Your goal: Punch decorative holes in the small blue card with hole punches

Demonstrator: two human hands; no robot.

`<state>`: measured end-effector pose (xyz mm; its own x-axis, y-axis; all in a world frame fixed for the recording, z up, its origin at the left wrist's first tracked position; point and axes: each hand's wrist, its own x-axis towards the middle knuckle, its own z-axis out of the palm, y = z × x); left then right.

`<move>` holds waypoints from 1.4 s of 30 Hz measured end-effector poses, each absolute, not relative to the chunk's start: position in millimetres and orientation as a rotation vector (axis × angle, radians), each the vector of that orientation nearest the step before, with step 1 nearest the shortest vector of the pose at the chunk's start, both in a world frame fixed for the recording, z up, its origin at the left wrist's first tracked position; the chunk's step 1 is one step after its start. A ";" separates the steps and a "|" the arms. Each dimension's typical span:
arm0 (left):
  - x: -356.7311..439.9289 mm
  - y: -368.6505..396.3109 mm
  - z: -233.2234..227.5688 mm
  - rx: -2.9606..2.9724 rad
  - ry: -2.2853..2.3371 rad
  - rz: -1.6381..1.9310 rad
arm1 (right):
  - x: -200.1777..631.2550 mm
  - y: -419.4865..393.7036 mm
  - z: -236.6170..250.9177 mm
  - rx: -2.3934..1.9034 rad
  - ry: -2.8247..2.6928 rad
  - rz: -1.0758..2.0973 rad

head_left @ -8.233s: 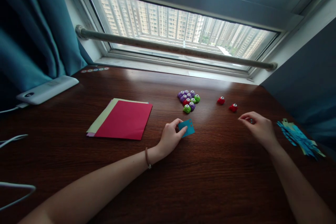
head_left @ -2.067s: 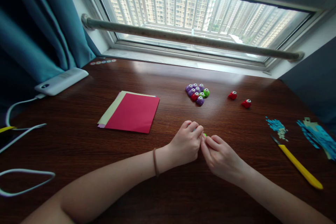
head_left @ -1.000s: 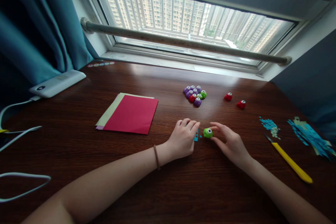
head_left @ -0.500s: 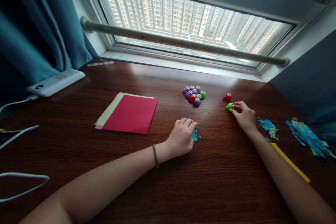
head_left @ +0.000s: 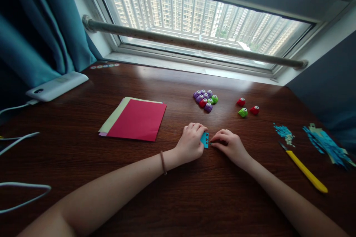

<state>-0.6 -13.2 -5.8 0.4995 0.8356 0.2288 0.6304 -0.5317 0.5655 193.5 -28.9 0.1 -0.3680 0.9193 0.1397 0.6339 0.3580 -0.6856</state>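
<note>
My left hand [head_left: 191, 142] is closed on a small blue paper piece [head_left: 205, 140] with punched holes along its showing edge, near the middle of the table. Just to the right, my right hand [head_left: 232, 148] has thumb and forefinger pinched together at the tabletop, over a tiny blue paper cutout [head_left: 211, 143] that is mostly hidden by the fingertips. Beyond this hand stand a green craft punch [head_left: 243, 112] and two red craft punches, one nearer [head_left: 254, 110] and one farther [head_left: 240, 101]. None of these punches is touched.
Several purple, red and green punches [head_left: 205, 99] cluster at the back. Stacked paper sheets [head_left: 136, 120] lie left. On the right are a yellow-handled knife [head_left: 307, 172], blue and pale cutouts [head_left: 283, 132] and paper strips [head_left: 330, 146]. A white device [head_left: 58, 87] with a cable sits far left.
My right hand has let go of the green punch and moved left and nearer, beside the blue paper. The nearer red punch and the knife's tip now show. My left hand stays nearly still.
</note>
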 end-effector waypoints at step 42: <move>-1.5 -14.8 -4.8 2.347 1.231 0.678 | 214.7 44.5 25.7 -1.526 -2.074 0.219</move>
